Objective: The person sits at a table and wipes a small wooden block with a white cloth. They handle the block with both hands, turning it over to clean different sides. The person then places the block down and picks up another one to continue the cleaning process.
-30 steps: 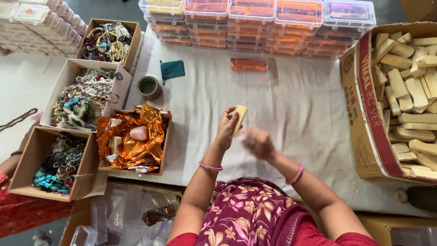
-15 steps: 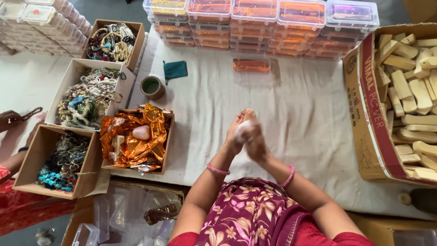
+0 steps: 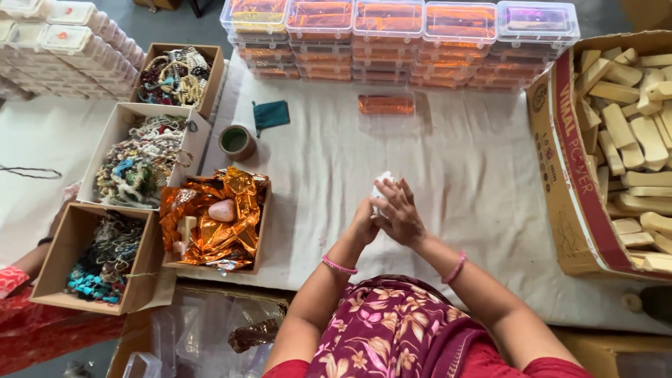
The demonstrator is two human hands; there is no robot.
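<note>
My left hand [image 3: 365, 222] and my right hand [image 3: 399, 210] are pressed together over the white cloth [image 3: 455, 168], both closed around a small pale block [image 3: 381, 187] whose top shows above the fingers. Most of the block is hidden by my fingers. To the left lies a cardboard box of crumpled orange foil [image 3: 210, 217] with a pink stone on top. On the right stands a large carton of pale wooden blocks [image 3: 630, 140].
Stacked clear lidded boxes [image 3: 392, 35] line the far edge, with one flat orange box [image 3: 386, 104] in front. Three cardboard boxes of bead bracelets [image 3: 140, 161] stand at the left, beside a tape roll [image 3: 236, 140] and a green pouch [image 3: 270, 115]. Another person's arm [image 3: 21, 269] shows at lower left.
A second ago my left hand held the pale block up alone; the right hand has since closed over it, and both hands now wrap it together.
</note>
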